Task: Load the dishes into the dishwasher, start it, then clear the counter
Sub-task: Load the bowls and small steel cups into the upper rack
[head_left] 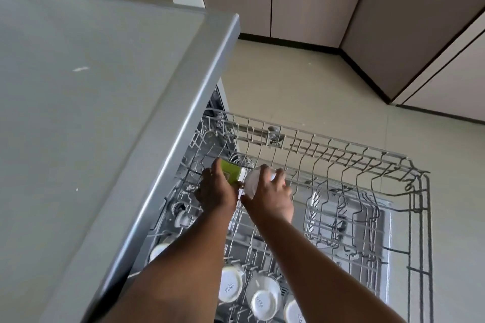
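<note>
We work over the counter (78, 113), whose grey edge overhangs the open dishwasher. Below it the upper rack (341, 165) is pulled fully out over the floor, and the lower rack (346, 217) and the door show through its wires.

Both arms reach to the far left corner of the upper rack. The left hand (212, 189) is curled round a green cup (231, 172), which sits at the level of the rack wires, close under the counter edge. The right hand (273, 196) is curled round a white cup (256, 181), tilted, just beside the green one — the two cups look close to touching. Three white cups (262, 296) already stand upside down at the near end of the rack.

Risks from here, in our judgement:

- Collision. The two cups are brought into the same corner at once; if either hand shifts sideways, they may knock together and chip.
- Poor seating. A cup that lands on a wire tip instead of between the wires may tip over once released.
- Knuckle strike — the left hand works close under the counter edge, and lifting it sharply may hit the overhang and jolt the green cup loose.
- Rack movement. Downward pressure on the extended rack may make it roll or sag, which would disturb the cups already loaded.
</note>
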The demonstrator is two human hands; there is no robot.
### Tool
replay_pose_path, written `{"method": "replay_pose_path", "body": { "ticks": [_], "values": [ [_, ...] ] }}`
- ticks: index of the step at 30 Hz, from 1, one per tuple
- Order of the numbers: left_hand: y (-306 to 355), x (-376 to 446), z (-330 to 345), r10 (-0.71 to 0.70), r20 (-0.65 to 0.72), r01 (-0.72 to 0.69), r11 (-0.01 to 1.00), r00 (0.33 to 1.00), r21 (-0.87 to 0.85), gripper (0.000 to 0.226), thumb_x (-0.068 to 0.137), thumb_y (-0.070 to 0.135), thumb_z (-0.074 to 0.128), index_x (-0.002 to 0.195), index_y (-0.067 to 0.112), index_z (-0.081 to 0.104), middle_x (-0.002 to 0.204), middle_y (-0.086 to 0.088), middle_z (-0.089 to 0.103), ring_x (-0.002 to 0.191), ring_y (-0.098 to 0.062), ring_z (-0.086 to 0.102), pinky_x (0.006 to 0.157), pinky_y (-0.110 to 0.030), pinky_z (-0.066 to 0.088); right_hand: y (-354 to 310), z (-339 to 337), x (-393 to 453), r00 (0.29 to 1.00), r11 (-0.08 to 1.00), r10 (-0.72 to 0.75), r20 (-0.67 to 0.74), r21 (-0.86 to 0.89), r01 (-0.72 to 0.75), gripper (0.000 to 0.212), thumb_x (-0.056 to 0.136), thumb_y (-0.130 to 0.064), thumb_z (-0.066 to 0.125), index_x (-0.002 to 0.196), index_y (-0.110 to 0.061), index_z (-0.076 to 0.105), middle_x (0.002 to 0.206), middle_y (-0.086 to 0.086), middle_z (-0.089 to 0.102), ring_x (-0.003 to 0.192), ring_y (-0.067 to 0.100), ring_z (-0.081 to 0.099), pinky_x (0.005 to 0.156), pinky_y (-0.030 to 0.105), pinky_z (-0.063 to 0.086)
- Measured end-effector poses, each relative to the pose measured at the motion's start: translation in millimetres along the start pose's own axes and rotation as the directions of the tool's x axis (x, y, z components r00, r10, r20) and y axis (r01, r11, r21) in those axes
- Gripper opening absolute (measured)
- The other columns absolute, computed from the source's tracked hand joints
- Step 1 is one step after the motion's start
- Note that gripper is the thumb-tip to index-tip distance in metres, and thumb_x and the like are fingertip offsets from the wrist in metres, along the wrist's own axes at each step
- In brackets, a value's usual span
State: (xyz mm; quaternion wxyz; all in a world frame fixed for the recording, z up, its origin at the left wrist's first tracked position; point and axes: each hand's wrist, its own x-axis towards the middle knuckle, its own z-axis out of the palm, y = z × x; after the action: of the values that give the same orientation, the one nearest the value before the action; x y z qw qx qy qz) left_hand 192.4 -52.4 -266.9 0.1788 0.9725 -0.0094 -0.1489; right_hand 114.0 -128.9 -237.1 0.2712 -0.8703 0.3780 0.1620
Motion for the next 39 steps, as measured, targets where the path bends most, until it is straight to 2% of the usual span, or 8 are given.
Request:
{"method": "replay_pose_path", "body": {
  "ticks": [4, 8, 13, 17, 26, 29, 32, 39],
  "values": [
    [-3, 6, 8, 0.024, -0.029, -0.023, 0.999, 0.999, 0.045, 0.071, 0.086, 0.015, 0.068, 0.143, 0.028, 0.028, 0.129, -0.01, 0.053, 0.113, -0.028, 0.055, 0.088, -0.041, 0.041, 1, 1, 2, 1.0, 0.998, -0.023, 0.006, -0.052, 0.023, 0.085, 0.086, -0.059, 0.057, 0.148, -0.028, 0.008, 0.151, 0.013, 0.014, 0.129, 0.041, 0.033, 0.088, 0.043, 0.05],
    [-10, 7, 9, 0.067, 0.022, -0.069, 0.989, 0.998, 0.128, 0.088, 0.084, 0.021, 0.072, 0.149, 0.031, 0.014, 0.129, -0.008, 0.053, 0.107, -0.024, 0.056, 0.088, -0.04, 0.045, 4, -3, 5, 0.999, 0.997, -0.019, 0.046, -0.079, 0.022, 0.094, 0.084, -0.068, 0.053, 0.151, -0.027, 0.002, 0.156, 0.012, 0.009, 0.131, 0.041, 0.033, 0.09, 0.043, 0.049],
    [-15, -5, -4, 0.059, 0.093, -0.07, 0.99, 0.994, 0.121, 0.107, 0.077, 0.048, 0.073, 0.152, 0.032, -0.002, 0.155, -0.013, 0.027, 0.135, -0.033, 0.037, 0.109, -0.049, 0.03, 12, -10, 2, 0.99, 0.999, -0.023, 0.136, -0.042, 0.029, 0.119, 0.073, -0.079, 0.056, 0.151, -0.03, -0.02, 0.161, 0.013, -0.008, 0.136, 0.043, 0.033, 0.099, 0.046, 0.045],
    [-18, -25, -18, 0.108, 0.055, -0.115, 0.984, 0.993, 0.138, 0.112, 0.077, 0.056, 0.069, 0.153, 0.026, -0.007, 0.161, -0.011, 0.013, 0.144, -0.033, 0.023, 0.116, -0.052, 0.021, 25, -24, -19, 0.991, 0.991, -0.103, 0.081, -0.072, 0.109, 0.117, 0.077, -0.074, 0.057, 0.151, -0.028, -0.021, 0.162, 0.012, -0.008, 0.139, 0.037, 0.032, 0.103, 0.045, 0.042],
    [-28, -105, -57, 0.293, 0.021, -0.29, 0.928, 0.956, 0.235, 0.1, 0.087, 0.063, 0.049, 0.154, 0.019, -0.01, 0.162, -0.013, -0.003, 0.149, -0.033, 0.001, 0.121, -0.046, 0.005, 54, -46, -82, 0.967, 0.929, -0.249, 0.045, -0.27, 0.252, 0.111, 0.08, -0.08, 0.043, 0.152, -0.021, -0.017, 0.162, 0.013, -0.006, 0.148, 0.033, 0.006, 0.119, 0.045, 0.019],
    [-31, -142, -75, 0.38, 0.035, -0.375, 0.888, 0.924, 0.265, 0.094, 0.091, 0.062, 0.044, 0.154, 0.019, -0.011, 0.161, -0.011, -0.011, 0.148, -0.031, -0.009, 0.119, -0.043, -0.006, 62, -58, -114, 0.939, 0.882, -0.344, 0.026, -0.335, 0.332, 0.109, 0.08, -0.081, 0.038, 0.152, -0.02, -0.015, 0.161, 0.012, -0.002, 0.147, 0.033, 0.006, 0.119, 0.046, 0.018],
    [-30, -185, -98, 0.435, 0.022, -0.425, 0.863, 0.9, 0.272, 0.089, 0.093, 0.06, 0.04, 0.154, 0.021, -0.012, 0.162, -0.007, -0.011, 0.149, -0.027, -0.01, 0.121, -0.042, -0.004, 63, -78, -150, 0.902, 0.83, -0.432, 0.007, -0.388, 0.4, 0.107, 0.079, -0.084, 0.029, 0.153, -0.02, -0.014, 0.162, 0.013, -0.001, 0.147, 0.034, 0.006, 0.119, 0.047, 0.016],
    [-43, -283, -193, 0.467, -0.253, -0.417, 0.88, 0.847, 0.229, 0.08, 0.095, 0.056, 0.037, 0.155, 0.02, -0.002, 0.157, 0.004, -0.011, 0.148, -0.018, -0.009, 0.115, -0.03, -0.012, 30, -138, -247, 0.781, 0.695, -0.625, -0.018, -0.468, 0.545, 0.102, 0.083, -0.08, 0.03, 0.153, -0.02, -0.014, 0.161, 0.014, -0.012, 0.148, 0.036, -0.008, 0.121, 0.048, 0.005]
  ]
}}
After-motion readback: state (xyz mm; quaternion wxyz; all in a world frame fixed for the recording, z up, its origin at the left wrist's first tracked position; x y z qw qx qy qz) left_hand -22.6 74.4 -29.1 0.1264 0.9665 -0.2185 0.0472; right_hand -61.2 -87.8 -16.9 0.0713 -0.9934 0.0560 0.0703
